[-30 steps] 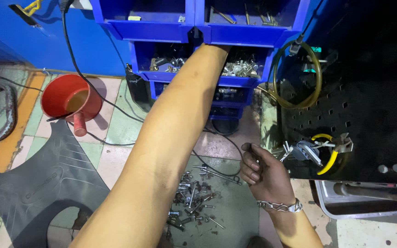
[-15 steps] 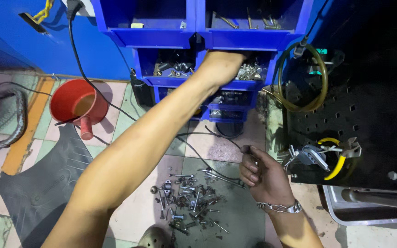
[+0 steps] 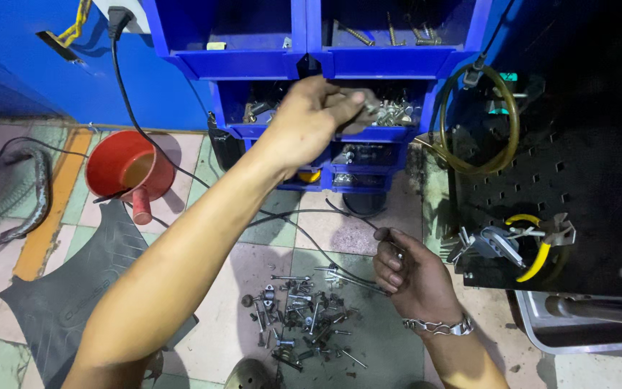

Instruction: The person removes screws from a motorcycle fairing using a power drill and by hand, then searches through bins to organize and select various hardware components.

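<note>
My left hand [image 3: 309,121] reaches across to a stack of blue storage bins [image 3: 268,65]. Its fingertips are pinched on a small grey metal part [image 3: 363,108], blurred, in front of the open bin of bolts and nuts [image 3: 397,114]. My right hand [image 3: 413,277], with a metal chain bracelet at the wrist, hovers low over the floor. It is curled around a thin metal piece [image 3: 390,239] that sticks out above the fingers. A scattered pile of bolts, nuts and small hardware [image 3: 304,317] lies on the tiled floor just left of this hand.
A red plastic jug [image 3: 120,169] stands on the floor at left beside a black rubber mat [image 3: 59,302]. A black cable [image 3: 145,137] runs down across the floor. At right stands a black pegboard [image 3: 577,180] with a looped hose [image 3: 469,162], tools and a metal tray [image 3: 541,331].
My left hand has drawn back out of the blue bin toward me, now showing pinched fingers with a small part. My right hand has stayed almost still over the floor.
</note>
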